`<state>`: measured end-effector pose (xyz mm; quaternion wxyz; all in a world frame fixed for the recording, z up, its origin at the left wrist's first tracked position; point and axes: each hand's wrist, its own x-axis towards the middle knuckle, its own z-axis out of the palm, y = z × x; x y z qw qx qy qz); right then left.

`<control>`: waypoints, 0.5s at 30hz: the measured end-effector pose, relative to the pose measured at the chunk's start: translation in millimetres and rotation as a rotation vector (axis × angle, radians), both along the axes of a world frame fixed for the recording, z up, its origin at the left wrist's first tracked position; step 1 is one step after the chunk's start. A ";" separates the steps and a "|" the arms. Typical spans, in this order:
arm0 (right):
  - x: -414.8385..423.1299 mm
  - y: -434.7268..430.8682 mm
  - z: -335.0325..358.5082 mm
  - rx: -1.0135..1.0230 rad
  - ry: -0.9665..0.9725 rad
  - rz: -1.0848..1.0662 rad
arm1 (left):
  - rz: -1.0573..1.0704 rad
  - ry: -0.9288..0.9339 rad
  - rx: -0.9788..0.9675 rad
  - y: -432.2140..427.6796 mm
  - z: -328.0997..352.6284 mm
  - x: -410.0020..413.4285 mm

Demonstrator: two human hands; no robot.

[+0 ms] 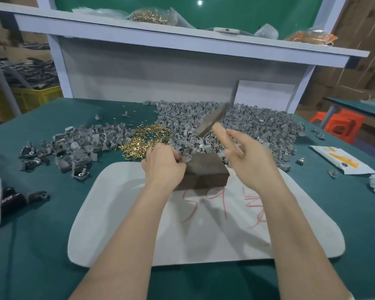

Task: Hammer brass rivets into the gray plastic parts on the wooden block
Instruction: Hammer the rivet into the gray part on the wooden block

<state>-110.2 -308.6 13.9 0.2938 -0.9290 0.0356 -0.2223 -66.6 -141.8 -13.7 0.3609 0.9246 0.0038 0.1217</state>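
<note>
Green covering spreads over the worktop (52,245), and on it lies a white mat (301,234) scrawled with red marks. A dark wooden block (204,173) sits at the mat's twelve o'clock edge. The left hand (162,164) is at the block's nine o'clock side, its fingers (173,153) curled and pinching a gray plastic part (185,158) against the block's top edge. The right hand (250,158) is raised at the block's two o'clock, its fingers (236,136) clamped round the pale wooden handle of a hammer (212,119). The hammer's head is blurred and stands in the air above the block at about one o'clock, well apart from the part. A pile of brass rivets (147,137) lies at eleven o'clock from the block, just beyond the left hand. A large heap of gray parts (258,124) fills the worktop from twelve to two o'clock, and a smaller scatter of gray parts (74,146) lies at ten o'clock. On the shelf (182,37) above, a clear bag of rivets (152,17) rests at twelve o'clock.
</note>
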 end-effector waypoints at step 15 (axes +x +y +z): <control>27.5 2.0 -14.4 -0.056 0.008 -0.100 | -0.102 -0.031 -0.154 -4.6 3.6 -6.7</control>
